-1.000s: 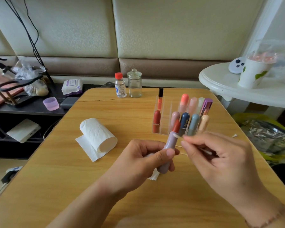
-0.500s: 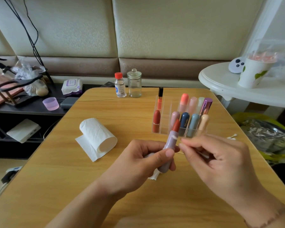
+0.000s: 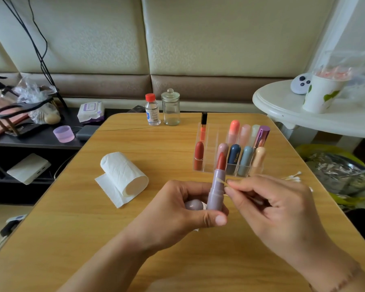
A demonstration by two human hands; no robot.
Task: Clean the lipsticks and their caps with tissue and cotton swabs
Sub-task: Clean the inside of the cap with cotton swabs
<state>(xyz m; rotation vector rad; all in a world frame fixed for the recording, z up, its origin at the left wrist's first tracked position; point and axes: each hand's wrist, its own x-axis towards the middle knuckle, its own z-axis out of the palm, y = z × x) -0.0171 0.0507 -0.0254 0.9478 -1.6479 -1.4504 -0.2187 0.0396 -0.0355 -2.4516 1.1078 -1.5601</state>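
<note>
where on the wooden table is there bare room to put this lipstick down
Bare wood lies left of the tissue roll, between the roll and the clear organizer, and along the near edge of the table below both hands. It is crowded on the right: the organizer full of lipsticks, loose cotton swabs beside it, and the bottle and glass jar at the far edge.

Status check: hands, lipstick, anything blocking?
Left hand grips open lilac lipstick plus its cap. Right hand pinches cotton swab against tube. Nothing blocking.
</note>
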